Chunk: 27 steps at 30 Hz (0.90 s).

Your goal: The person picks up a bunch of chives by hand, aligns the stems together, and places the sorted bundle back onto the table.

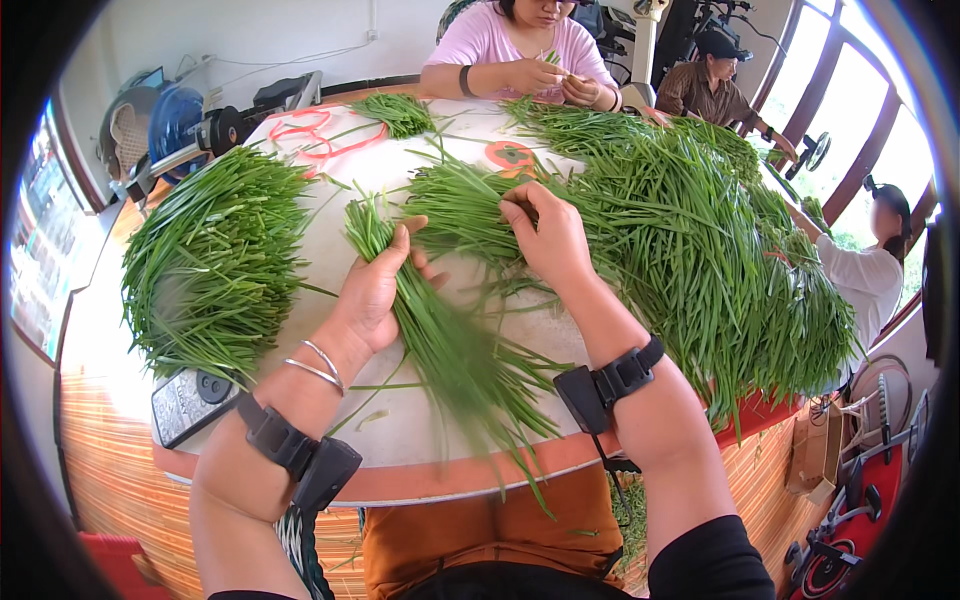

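My left hand (379, 289) is closed around a bunch of garlic chives (450, 345). The cut-looking ends rise above my thumb, and the long leaves fan down past the table's front edge, partly blurred. At a loose heap of chives (457, 206) in the middle, my right hand (551, 236) has its thumb and forefinger bent close together. Whether a stalk is pinched between them is too unclear to tell. A large stacked pile of chives (217, 259) lies left of my left hand. On the right, a bigger heap (675, 240) spreads to the table's rim.
The table (330, 442) has a pale top with an orange border. A phone (191, 405) lies at its left front edge. Pink ribbon (322, 146) and a small chive bunch (394, 112) are farther back. A person (517, 52) sits opposite, handling stalks; two more people are at the right.
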Motion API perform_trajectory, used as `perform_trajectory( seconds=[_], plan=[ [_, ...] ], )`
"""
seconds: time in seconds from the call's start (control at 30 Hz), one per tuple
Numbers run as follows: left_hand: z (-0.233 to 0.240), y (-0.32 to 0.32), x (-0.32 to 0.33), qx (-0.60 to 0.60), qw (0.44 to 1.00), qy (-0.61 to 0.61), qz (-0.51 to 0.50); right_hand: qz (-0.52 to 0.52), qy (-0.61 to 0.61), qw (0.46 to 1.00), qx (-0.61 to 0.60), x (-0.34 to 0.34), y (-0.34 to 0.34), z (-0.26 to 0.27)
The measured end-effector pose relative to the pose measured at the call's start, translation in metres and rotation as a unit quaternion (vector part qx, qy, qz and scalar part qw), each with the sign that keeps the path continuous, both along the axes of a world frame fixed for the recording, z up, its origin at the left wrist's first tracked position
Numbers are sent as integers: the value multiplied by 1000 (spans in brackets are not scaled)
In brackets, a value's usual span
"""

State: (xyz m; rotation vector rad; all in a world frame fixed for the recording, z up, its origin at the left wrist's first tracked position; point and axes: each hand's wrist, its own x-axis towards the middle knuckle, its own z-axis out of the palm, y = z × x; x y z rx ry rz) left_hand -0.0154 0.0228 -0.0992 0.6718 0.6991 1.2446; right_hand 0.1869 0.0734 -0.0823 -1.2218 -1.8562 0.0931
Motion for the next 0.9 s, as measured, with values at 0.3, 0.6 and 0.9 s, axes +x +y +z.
perform_trajectory(
  seconds=[0.3, 0.6, 0.9],
  plan=[
    [2, 3, -5, 67, 997, 11, 43, 220, -51, 961, -160, -18, -25, 13],
    [11, -5, 2, 75, 995, 48, 41, 242, -87, 954, -157, -26, -32, 13],
    [9, -5, -2, 69, 997, 18, -27, 240, -158, 917, -278, -31, -46, 29]
  ],
)
